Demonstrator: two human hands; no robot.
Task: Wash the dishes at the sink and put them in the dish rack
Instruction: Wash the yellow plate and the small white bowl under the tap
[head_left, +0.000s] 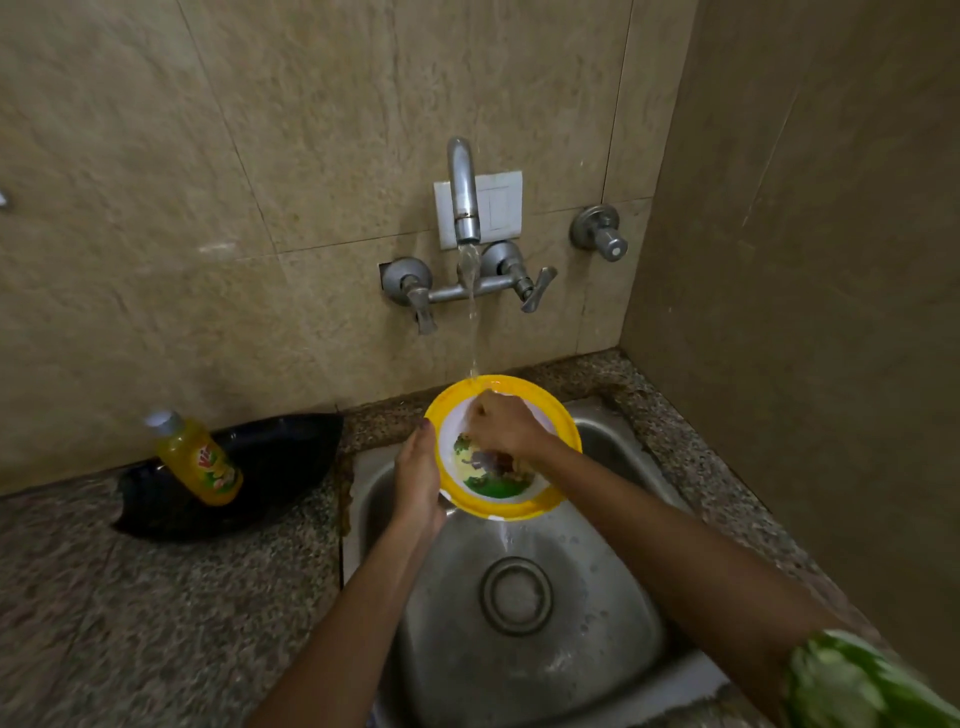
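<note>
The round yellow-rimmed plastic plate (503, 448) is tilted over the steel sink (524, 597), under the tap stream. The left hand (418, 475) grips its left rim; the right hand (506, 426), fingers curled, rubs its face. The yellow dish-soap bottle (200, 460) shows a partial "Vi" label.

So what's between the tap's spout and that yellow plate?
Only running water: in the head view a thin stream falls from the spout onto the far rim of the yellow plate, passing in front of the mixer pipe on the wall.
</note>
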